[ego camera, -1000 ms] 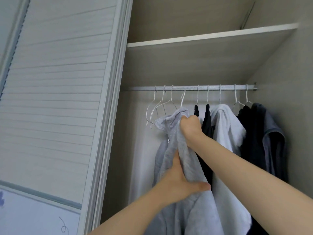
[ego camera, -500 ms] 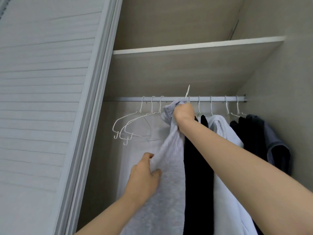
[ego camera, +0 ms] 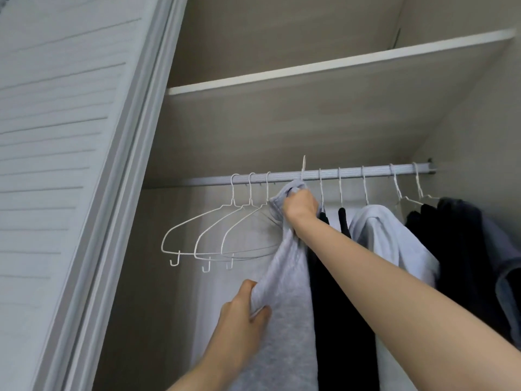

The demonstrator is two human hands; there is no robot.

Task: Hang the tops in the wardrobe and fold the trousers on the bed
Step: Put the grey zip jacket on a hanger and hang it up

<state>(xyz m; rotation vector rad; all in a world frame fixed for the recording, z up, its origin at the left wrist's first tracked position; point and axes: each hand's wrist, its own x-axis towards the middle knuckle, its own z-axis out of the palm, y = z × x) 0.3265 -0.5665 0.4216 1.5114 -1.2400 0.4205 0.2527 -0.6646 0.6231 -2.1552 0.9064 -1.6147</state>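
A light grey top (ego camera: pixel 287 292) hangs down from my right hand (ego camera: pixel 300 206), which grips its bunched collar and the hanger inside it just under the wardrobe rail (ego camera: pixel 284 176). That hanger's white hook (ego camera: pixel 303 165) sticks up in front of the rail; whether it sits on the rail I cannot tell. Lower down, my left hand (ego camera: pixel 244 309) pinches the top's left edge. Three bare white wire hangers (ego camera: pixel 222 235) hang on the rail to the left.
To the right on the rail hang a black garment (ego camera: pixel 341 292), a white top (ego camera: pixel 394 249) and dark clothes (ego camera: pixel 462 249) by the right wall. A shelf (ego camera: pixel 338 66) runs above the rail. The louvred wardrobe door (ego camera: pixel 70 165) stands on the left.
My right hand has lifted the grey top's collar and hanger from below the rail up to it. My left hand has moved from the top's front to its left edge.
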